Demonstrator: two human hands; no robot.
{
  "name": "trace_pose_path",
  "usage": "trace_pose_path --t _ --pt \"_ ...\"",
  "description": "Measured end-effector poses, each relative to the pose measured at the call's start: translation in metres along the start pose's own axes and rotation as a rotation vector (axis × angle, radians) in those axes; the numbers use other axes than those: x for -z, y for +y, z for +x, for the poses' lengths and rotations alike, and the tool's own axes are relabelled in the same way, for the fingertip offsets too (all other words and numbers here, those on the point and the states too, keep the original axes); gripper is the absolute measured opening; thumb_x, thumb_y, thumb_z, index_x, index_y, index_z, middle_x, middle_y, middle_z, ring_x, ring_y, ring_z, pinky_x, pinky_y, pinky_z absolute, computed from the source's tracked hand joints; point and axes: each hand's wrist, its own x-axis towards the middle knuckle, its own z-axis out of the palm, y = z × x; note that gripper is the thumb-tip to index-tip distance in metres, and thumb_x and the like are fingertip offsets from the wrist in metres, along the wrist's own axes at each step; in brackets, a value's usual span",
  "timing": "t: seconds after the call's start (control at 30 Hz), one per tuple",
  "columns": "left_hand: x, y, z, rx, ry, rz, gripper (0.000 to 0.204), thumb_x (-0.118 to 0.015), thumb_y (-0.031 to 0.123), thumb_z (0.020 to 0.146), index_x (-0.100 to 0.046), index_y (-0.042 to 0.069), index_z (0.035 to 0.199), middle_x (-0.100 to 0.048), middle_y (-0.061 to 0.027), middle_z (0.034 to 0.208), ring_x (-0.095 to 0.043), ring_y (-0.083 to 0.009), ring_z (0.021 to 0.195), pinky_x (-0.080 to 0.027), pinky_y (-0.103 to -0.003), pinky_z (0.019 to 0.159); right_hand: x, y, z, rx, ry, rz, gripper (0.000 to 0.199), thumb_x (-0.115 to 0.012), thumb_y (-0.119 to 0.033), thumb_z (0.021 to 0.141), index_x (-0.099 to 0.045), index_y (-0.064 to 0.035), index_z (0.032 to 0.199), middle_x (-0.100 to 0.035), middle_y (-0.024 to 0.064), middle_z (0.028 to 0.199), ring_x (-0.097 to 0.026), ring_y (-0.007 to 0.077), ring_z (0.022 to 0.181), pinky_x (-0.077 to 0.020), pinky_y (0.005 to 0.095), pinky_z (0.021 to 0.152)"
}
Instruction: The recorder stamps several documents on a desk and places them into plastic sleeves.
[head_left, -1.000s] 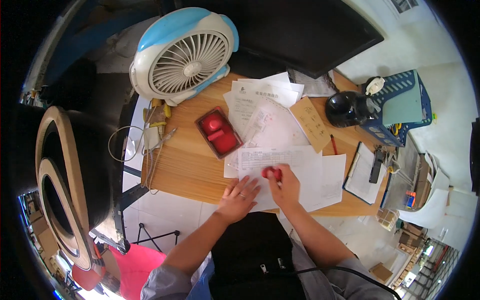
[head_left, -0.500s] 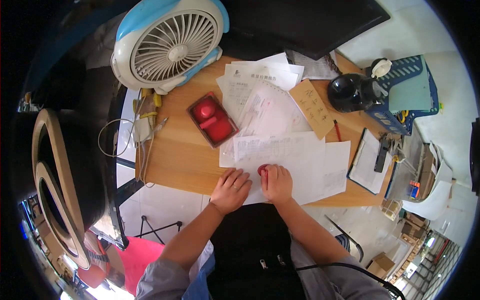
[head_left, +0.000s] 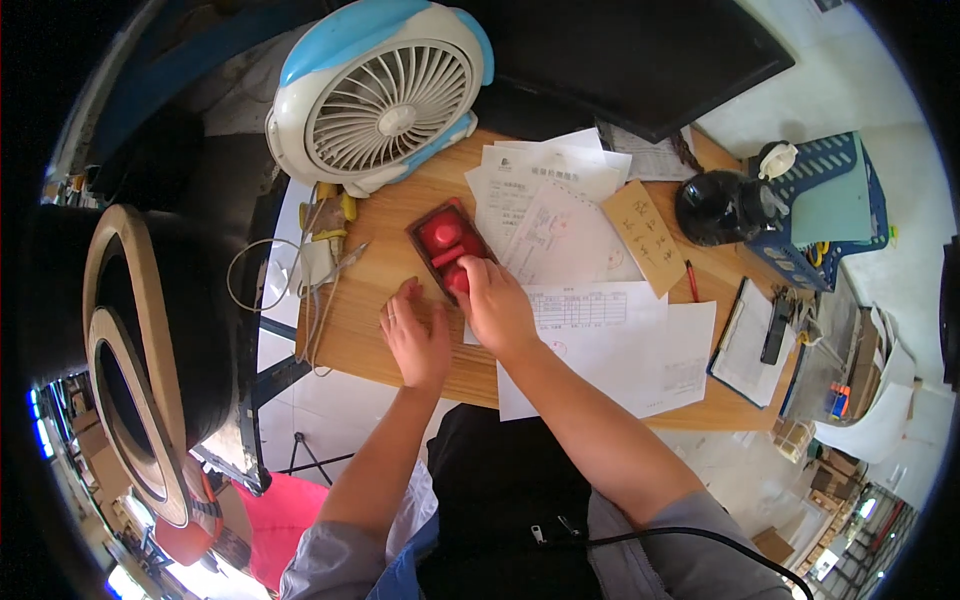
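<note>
My right hand (head_left: 497, 302) is closed around a round red stamp (head_left: 459, 279) and presses it onto the red ink pad (head_left: 440, 237), which lies open in its dark case on the wooden desk (head_left: 375, 310). My left hand (head_left: 418, 335) lies flat on the desk just left of the right hand, fingers spread, holding nothing. White printed sheets (head_left: 620, 345) lie to the right of both hands, one with a small red stamp mark.
A blue and white desk fan (head_left: 380, 95) stands at the back left. More papers and a brown envelope (head_left: 645, 235) lie behind. A dark round jar (head_left: 715, 205), a blue basket (head_left: 835, 200) and a clipboard (head_left: 755, 340) sit at the right. Cables hang over the left edge.
My right hand has lifted the stamp off the paper and carried it left and back onto the ink pad. My left hand slid off the sheet onto bare wood.
</note>
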Motion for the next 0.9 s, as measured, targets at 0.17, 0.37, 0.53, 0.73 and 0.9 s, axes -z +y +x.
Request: trace_pose_path --t 0.17,0.37,0.53,0.73,0.9 --pt "-0.010 -0.007 0.017 0.134 -0.044 -0.030 0.055 -0.065 0.016 0.080 -0.043 0.005 0.129 -0.055 -0.0133 0.115 -0.045 -0.0357 0.112 -0.030 -0.047 0.099 0.027 0.001 -0.050 -0.139 -0.004 0.139 0.046 -0.065 -0.015 0.080 -0.049 -0.0010 0.120 -0.057 0.0179 0.108 -0.054 0.0349 0.101 -0.0425 0.0436 0.088" --pt "-0.005 0.007 0.011 0.163 -0.086 -0.103 0.079 -0.073 0.025 0.075 -0.030 0.004 0.139 -0.048 -0.0141 0.127 -0.039 -0.0372 0.119 -0.026 -0.051 0.102 0.119 0.105 -0.177 -0.767 0.169 -0.219 0.055 -0.076 -0.023 0.074 -0.050 0.0001 0.116 -0.052 0.0189 0.111 -0.048 0.0364 0.106 -0.0386 0.0447 0.092" --pt "-0.027 0.037 -0.016 0.216 -0.038 0.013 0.113 -0.084 0.036 0.060 -0.016 0.005 0.144 -0.038 -0.0190 0.135 -0.033 -0.0393 0.123 -0.020 -0.053 0.105 0.130 0.104 -0.182 -0.984 -0.013 -0.321 0.077 -0.082 -0.029 0.066 -0.041 -0.0002 0.124 -0.050 0.0222 0.109 -0.048 0.0389 0.105 -0.0396 0.0476 0.090" --pt "-0.050 0.061 -0.006 0.365 0.062 0.113 0.110 -0.083 0.032 0.061 -0.015 0.008 0.143 -0.029 -0.0203 0.140 -0.029 -0.0397 0.127 -0.021 -0.054 0.103 0.134 0.131 -0.200 -1.027 0.067 -0.140 0.072 -0.081 -0.023 0.066 -0.042 -0.0020 0.123 -0.052 0.0175 0.101 -0.052 0.0307 0.094 -0.0432 0.0407 0.081" --pt "-0.051 0.052 -0.004 0.305 0.080 0.130 0.111 -0.084 0.031 0.059 -0.014 0.011 0.144 -0.027 -0.0188 0.141 -0.029 -0.0399 0.127 -0.023 -0.055 0.103 0.135 0.155 -0.224 -1.112 0.075 0.119 0.039 -0.076 -0.024 0.071 -0.058 -0.0012 0.096 -0.054 0.0106 0.085 -0.055 0.0261 0.080 -0.0450 0.0368 0.074"
